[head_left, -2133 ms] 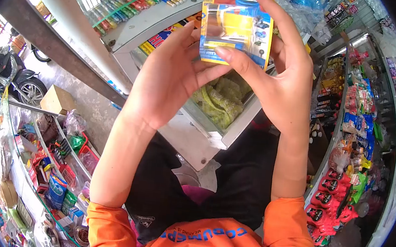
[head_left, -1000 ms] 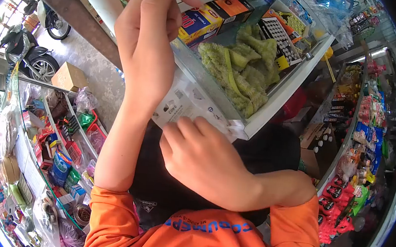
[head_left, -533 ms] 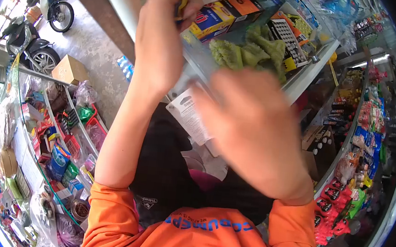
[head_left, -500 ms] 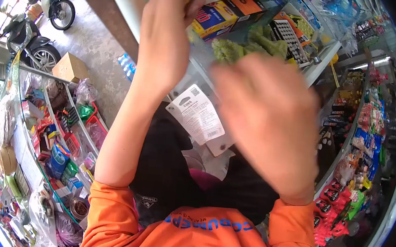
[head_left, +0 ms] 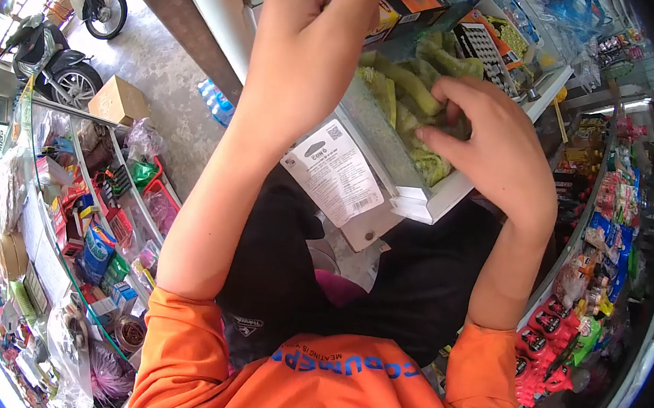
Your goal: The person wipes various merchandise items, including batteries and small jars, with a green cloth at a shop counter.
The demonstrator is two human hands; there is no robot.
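Note:
A green cloth (head_left: 404, 93) lies crumpled on the glass surface of a white-framed case (head_left: 454, 196). My right hand (head_left: 483, 132) is on the cloth's right side, thumb and fingers curled around part of it. My left hand (head_left: 311, 37) is raised at the upper middle, over the case's left edge; its fingers are bent down and partly cut off by the top of the view, so what they hold, if anything, is hidden. Below it, a white printed card (head_left: 336, 169) hangs at the case's near side.
Dark and orange boxes (head_left: 412, 12) and a tray of small round items (head_left: 487, 54) stand beyond the cloth. Glass shelves of packets flank both sides, with red packets (head_left: 548, 316) at the right. A cardboard box (head_left: 119, 100) and motorbikes (head_left: 49, 59) are at the upper left.
My right hand has moved slightly right and slowed, and the cloth has spread nearer to me. My left hand has shifted right. More of the case's near corner shows.

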